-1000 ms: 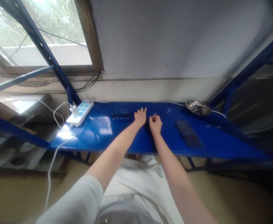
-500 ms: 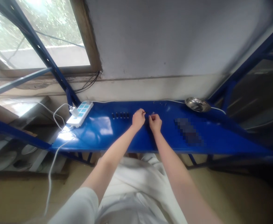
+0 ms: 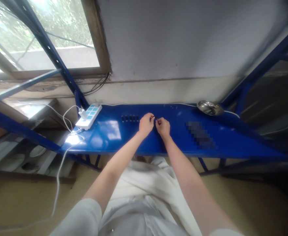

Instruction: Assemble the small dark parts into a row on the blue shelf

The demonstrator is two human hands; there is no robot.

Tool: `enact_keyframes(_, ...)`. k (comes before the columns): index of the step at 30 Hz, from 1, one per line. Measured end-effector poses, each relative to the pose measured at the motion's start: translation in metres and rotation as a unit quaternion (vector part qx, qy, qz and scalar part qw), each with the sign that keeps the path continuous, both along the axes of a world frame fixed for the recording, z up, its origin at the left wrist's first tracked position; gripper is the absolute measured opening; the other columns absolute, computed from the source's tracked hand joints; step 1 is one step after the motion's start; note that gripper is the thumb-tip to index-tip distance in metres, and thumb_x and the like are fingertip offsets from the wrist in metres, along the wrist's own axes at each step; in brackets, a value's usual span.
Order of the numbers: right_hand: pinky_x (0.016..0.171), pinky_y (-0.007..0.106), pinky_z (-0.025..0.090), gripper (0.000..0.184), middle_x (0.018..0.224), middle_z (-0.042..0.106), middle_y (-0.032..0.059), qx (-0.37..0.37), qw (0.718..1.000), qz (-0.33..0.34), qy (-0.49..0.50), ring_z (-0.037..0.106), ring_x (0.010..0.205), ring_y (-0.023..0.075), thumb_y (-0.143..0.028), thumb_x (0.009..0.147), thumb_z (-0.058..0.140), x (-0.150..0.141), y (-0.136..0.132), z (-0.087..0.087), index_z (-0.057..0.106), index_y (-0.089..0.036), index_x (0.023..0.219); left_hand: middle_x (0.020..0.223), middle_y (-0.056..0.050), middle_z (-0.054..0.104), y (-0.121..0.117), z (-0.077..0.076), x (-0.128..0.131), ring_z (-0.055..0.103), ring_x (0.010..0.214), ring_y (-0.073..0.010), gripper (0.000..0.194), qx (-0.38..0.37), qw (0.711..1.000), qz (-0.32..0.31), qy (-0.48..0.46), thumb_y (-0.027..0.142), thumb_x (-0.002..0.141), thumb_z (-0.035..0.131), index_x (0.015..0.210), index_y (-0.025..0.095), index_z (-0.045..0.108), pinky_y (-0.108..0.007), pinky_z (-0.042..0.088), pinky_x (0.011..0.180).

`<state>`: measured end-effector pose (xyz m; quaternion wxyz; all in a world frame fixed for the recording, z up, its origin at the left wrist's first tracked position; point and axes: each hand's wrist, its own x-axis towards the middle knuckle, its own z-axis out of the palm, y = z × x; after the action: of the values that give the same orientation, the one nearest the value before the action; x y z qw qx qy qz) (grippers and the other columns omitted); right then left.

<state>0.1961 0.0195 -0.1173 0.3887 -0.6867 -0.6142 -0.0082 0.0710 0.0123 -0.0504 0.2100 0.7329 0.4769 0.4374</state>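
Over the blue table, my left hand is closed in a pinch on a small dark piece, whose kind I cannot make out. Close beside it on the right, my right hand is also pinched, its fingertips almost meeting those of the left. What the right fingers hold is too small and blurred to name. Left of my hands, several small dark cylinder-like pieces stand or lie in a row on the tabletop; which, I cannot tell.
A white power strip with a plugged-in white adapter lies at the table's left end. A shiny metal bowl sits at the back right. Nearer lies a pixelated dark object. Tiny bits are scattered near the back edge.
My two hands have come closer together, the right one moving to the left until the fingertips nearly meet. The whole view has shifted slightly.
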Motion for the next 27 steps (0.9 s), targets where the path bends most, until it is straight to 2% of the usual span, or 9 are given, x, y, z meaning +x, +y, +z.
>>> enact_keyframes(6,0.07,0.031,0.034,0.016,0.068,0.059,0.0063,-0.006,0.998,0.021,-0.055,0.052,0.069,0.0196,-0.026,0.082,0.043,-0.002,-0.001,-0.001,0.055,-0.017,0.076,0.086,-0.005,0.066,0.001,0.005,-0.003,0.059,0.08,-0.0166,0.013,-0.02,0.997,-0.03,0.064,0.017,0.079,0.054,0.089,0.017,0.063,-0.029,0.046,0.076)
enact_keyframes(12,0.068,0.031,0.034,0.015,0.073,0.061,0.0077,-0.001,0.994,0.054,-0.094,0.051,0.071,0.0205,-0.024,0.082,0.044,-0.002,-0.002,-0.001,0.057,-0.016,0.081,0.089,-0.006,0.066,0.003,-0.008,0.0,0.06,0.084,-0.0182,0.016,-0.043,0.995,-0.029,0.084,0.016,0.079,0.053,0.09,0.018,0.064,-0.03,0.047,0.078)
enact_keyframes(16,0.07,0.031,0.034,0.016,0.076,0.061,0.0085,-0.004,0.993,0.067,-0.094,0.052,0.073,0.0211,-0.023,0.082,0.044,-0.001,-0.001,-0.001,0.058,-0.016,0.084,0.092,-0.007,0.066,0.0,-0.015,-0.001,0.06,0.084,-0.0173,0.02,-0.041,0.997,-0.034,0.05,0.019,0.08,0.054,0.097,0.018,0.063,-0.03,0.047,0.079)
enact_keyframes(19,0.072,0.032,0.036,0.015,0.077,0.061,0.0083,-0.012,0.992,0.089,-0.083,0.053,0.074,0.021,-0.025,0.083,0.045,-0.002,0.0,0.0,0.057,-0.017,0.085,0.091,-0.007,0.066,-0.004,-0.021,-0.016,0.061,0.08,-0.0153,0.024,-0.041,0.999,-0.027,-0.018,0.024,0.08,0.055,0.102,0.018,0.062,-0.028,0.048,0.076)
enact_keyframes(22,0.069,0.031,0.039,0.013,0.076,0.062,0.0071,-0.055,0.993,0.101,-0.037,0.055,0.073,0.0201,-0.028,0.081,0.051,-0.008,0.005,0.003,0.058,-0.018,0.082,0.086,-0.006,0.067,-0.007,-0.028,-0.045,0.061,0.068,-0.0123,0.022,-0.055,0.995,0.002,-0.078,0.031,0.082,0.051,0.093,0.017,0.065,-0.024,0.048,0.066)
enact_keyframes(27,0.063,0.028,0.043,0.012,0.078,0.064,0.0057,-0.137,0.981,0.118,0.066,0.058,0.07,0.0172,-0.029,0.077,0.056,-0.038,0.02,0.008,0.06,-0.018,0.082,0.068,-0.002,0.063,-0.004,-0.035,-0.09,0.052,0.046,-0.0075,0.026,-0.095,0.978,0.102,-0.153,0.037,0.081,0.05,0.083,0.016,0.064,-0.02,0.043,0.049)
